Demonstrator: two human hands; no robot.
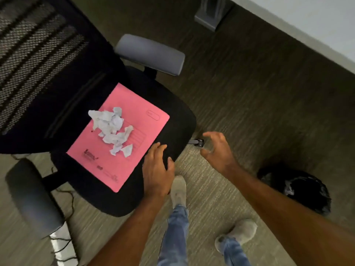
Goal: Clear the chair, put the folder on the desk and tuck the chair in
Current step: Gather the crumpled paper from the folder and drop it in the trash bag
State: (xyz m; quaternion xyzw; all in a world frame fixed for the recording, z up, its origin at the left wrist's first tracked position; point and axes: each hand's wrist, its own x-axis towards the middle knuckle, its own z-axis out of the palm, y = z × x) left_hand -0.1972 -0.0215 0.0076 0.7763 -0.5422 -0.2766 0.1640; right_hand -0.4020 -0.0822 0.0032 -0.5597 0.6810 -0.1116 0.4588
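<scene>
A black office chair (172, 114) with a mesh back and grey armrests fills the left of the head view. A pink folder (146, 135) lies flat on its seat. Several crumpled white paper scraps (112, 129) are scattered on the folder. My left hand (157, 169) hovers over the seat's front edge, just right of the folder, fingers apart and empty. My right hand (217, 150) is spread open in the air off the seat's right side, holding nothing. The white desk (315, 25) shows at the top right corner.
A black waste bin (299, 189) with a dark liner stands on the carpet at the right. A grey desk leg foot (209, 18) sits at the top. Dark cables (65, 246) trail on the floor at the lower left. My shoes (178, 191) stand below the seat.
</scene>
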